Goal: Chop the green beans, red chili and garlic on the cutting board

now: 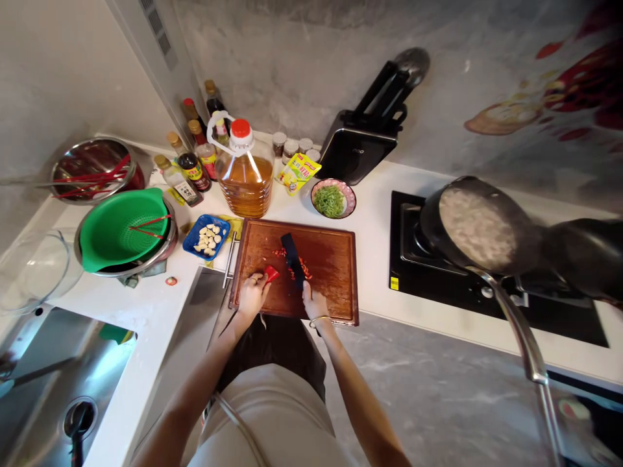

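On the wooden cutting board [331, 259] my right hand [315, 303] grips a kitchen knife with a dark blade [290, 254]. Chopped red pepper [305, 267] lies in small bits on both sides of the blade. My left hand [253, 293] is closed on a larger piece of red pepper [271, 273], left of the knife. A small gap shows between that piece and the blade. Beyond the board stands a bowl of chopped green vegetable [329, 200]. A blue tray [187, 245] with peeled garlic cloves [208, 240] sits to the left.
A large oil jug [246, 185], sauce bottles [187, 165] and a knife block [357, 152] line the wall. At left are a green colander [97, 230], a glass bowl [58, 259] and the sink [43, 370]. A pan [438, 214] sits on the stove at right, its handle reaching forward.
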Motion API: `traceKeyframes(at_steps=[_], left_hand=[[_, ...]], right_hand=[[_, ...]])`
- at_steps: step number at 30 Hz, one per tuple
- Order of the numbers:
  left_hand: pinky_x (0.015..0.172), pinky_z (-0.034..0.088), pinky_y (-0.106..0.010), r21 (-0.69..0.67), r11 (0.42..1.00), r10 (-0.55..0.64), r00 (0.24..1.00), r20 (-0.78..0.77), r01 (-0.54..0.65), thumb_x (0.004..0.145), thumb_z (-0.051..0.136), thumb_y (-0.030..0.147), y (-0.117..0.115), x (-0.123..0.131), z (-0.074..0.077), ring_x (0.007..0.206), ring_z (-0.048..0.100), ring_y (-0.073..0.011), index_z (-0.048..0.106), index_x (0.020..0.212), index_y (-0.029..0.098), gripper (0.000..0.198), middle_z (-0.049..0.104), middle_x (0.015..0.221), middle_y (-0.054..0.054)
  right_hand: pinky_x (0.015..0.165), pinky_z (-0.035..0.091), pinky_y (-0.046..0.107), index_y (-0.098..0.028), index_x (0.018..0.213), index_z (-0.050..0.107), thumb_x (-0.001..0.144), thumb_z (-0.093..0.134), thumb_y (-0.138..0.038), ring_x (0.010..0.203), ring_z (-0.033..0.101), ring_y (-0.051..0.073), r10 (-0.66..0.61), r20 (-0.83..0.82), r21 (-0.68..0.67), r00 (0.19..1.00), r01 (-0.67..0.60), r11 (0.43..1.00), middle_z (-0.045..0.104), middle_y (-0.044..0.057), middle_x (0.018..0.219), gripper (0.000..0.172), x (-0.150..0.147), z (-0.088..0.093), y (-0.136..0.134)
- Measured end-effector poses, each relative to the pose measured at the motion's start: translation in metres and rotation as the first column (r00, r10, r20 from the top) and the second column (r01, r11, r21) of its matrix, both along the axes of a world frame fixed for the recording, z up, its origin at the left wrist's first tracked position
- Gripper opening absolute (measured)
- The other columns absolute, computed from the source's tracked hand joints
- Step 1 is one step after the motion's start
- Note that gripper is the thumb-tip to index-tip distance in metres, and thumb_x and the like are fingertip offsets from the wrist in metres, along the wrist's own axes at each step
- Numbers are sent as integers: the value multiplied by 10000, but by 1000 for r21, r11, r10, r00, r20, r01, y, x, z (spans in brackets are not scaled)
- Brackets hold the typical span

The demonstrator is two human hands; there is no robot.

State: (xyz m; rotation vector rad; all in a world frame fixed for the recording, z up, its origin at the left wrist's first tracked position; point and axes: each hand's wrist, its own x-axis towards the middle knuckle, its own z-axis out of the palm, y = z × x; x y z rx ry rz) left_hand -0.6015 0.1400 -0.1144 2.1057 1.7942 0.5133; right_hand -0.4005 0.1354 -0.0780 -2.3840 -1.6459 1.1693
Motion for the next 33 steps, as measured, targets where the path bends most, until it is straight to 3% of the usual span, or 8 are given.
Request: traceKeyframes(at_steps=[7, 11, 20, 28, 33], left_hand=[[836, 469, -298, -40, 999, -27, 996, -89, 23, 918, 432, 256, -2, 15, -4, 921, 575, -186, 589, 1196, 170, 331, 602, 1079, -101], [791, 476, -278, -69, 997, -27, 994, -104, 20, 931, 405, 265, -4, 15, -1, 869, 585, -173, 568, 1221, 163, 348, 611, 1036, -95], [764, 467, -264, -26, 998, -58, 990, -131, 55, 918, 414, 184, -7, 20, -12, 849, 589, -171, 566, 1210, 142, 332, 606, 1021, -99], [759, 471, -252, -67, 996, -63, 987, -147, 54, 904, 416, 139, -5, 20, -7, 815, 580, -148, 583, 1182, 163, 325, 597, 987, -87], [755, 485, -268, -67, 998, -32, 987, -159, 21, 918, 404, 170, -5, 23, -4, 820, 584, -163, 586, 1178, 138, 319, 601, 997, -99]], right_hand=[[781, 439, 282, -146, 946, 668, 961, 174, -500, 897, 668, 234, 145, 119, 17, 982, -148, 989, 709, 139, 941, 608, -7, 28, -2], [831, 437, 294, -142, 1029, 658, 962, 179, -501, 945, 659, 232, 201, 123, -11, 972, -201, 979, 701, 140, 1001, 602, -9, 35, -6], [751, 443, 272, -126, 856, 710, 954, 142, -529, 893, 672, 236, 238, 61, -139, 969, -227, 964, 716, 162, 885, 704, 8, 32, 5], [843, 435, 287, -136, 1008, 678, 965, 149, -497, 983, 647, 235, 184, 97, -80, 978, -177, 981, 703, 151, 999, 642, -23, 6, 23], [828, 446, 300, -150, 1025, 660, 956, 133, -522, 959, 655, 243, 221, 116, -34, 968, -218, 975, 701, 144, 997, 648, -16, 22, 17]])
